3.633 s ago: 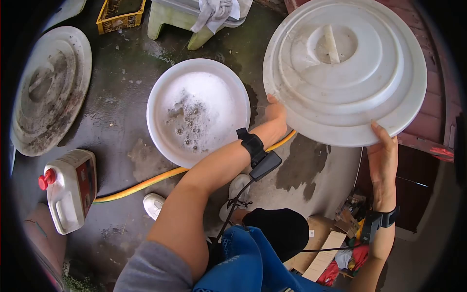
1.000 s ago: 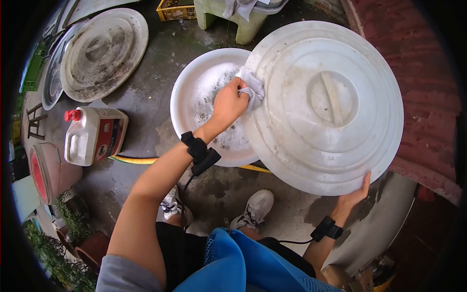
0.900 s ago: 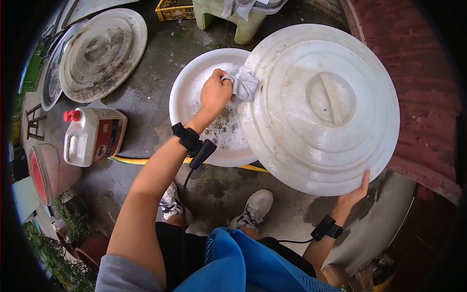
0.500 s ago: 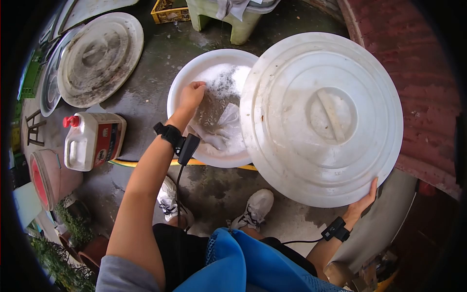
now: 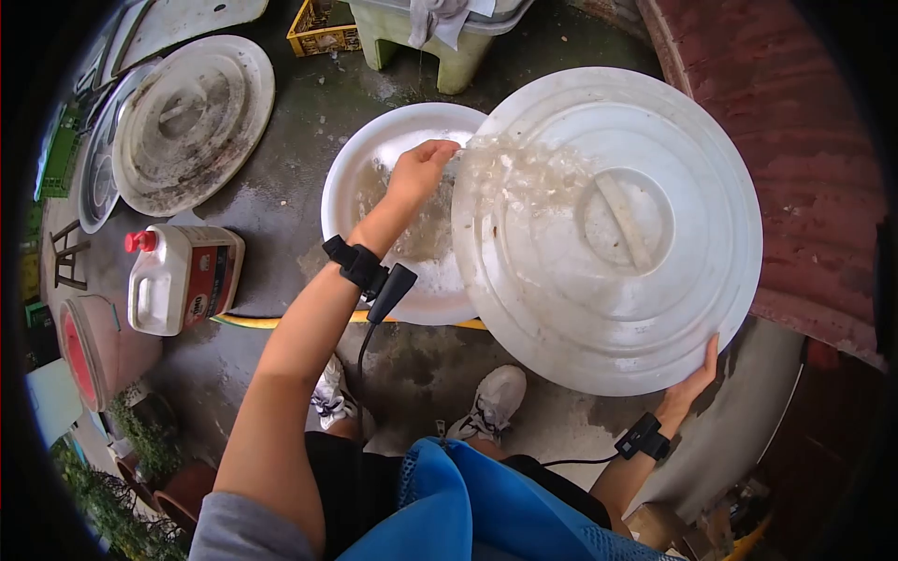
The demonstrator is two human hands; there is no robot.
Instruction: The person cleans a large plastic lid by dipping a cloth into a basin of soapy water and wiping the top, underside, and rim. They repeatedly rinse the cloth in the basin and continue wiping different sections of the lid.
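Note:
My right hand (image 5: 690, 379) grips the lower right rim of a large white round plastic lid (image 5: 552, 309), fingers along its edge and the lid tilted up beside a basin. The white basin (image 5: 348, 154) stands on the floor, with suds and murky water (image 5: 426, 238) in it; the lid overlaps its right side. My left hand (image 5: 421, 173) is over the basin, fingers pinched together at the lid's left edge. From those fingertips a clear, glistening splash (image 5: 524, 173) spreads across the lid's upper left. What the left fingers hold is too blurred to make out.
A white jug with a red cap (image 5: 182, 280) stands left of the basin. Behind it leans a dirty round lid (image 5: 192, 126). A yellow hose (image 5: 248, 321) runs along the wet floor. A pale green stool (image 5: 454, 65) and yellow crate (image 5: 323, 33) are at the back.
My left hand has moved right and up from the basin to the lid's edge. A clear splash now crosses the lid; the whitish sheer material no longer shows in the basin. The lid shifted slightly left.

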